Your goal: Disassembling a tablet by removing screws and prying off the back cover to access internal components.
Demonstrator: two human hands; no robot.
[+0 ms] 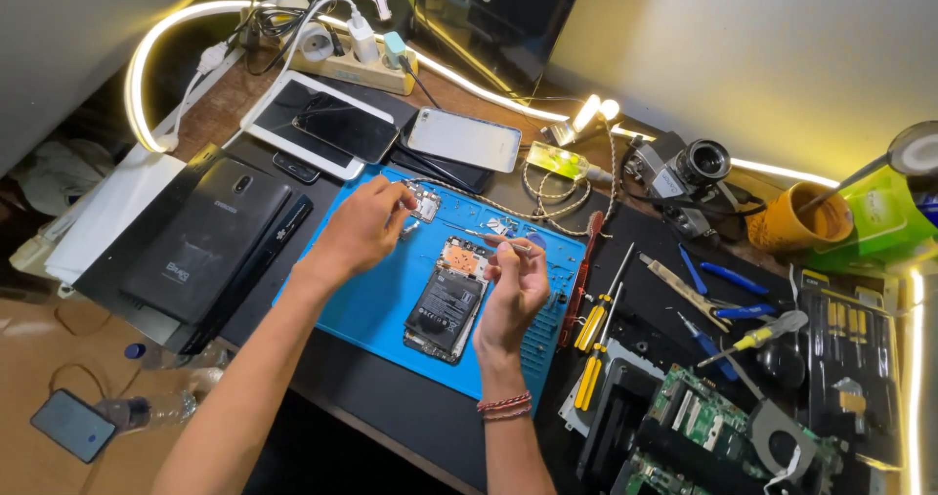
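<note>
Opened phone (447,300) on blue mat (376,309): light, fragile; best held by its edges. Right hand (513,290) fingers pinch tweezers (498,240). Left hand (366,226) fingers grip a small module (426,203).

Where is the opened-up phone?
The opened phone lies on the blue mat in the middle of the head view, just left of the right hand.

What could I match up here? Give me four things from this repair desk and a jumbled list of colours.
Things:
1. work mat
2. cup
3. tablet
4. wrist bands

Colours:
A. red
B. black
C. blue
D. orange-yellow

Pairs: 1-C, 2-D, 3-B, 4-A
</note>
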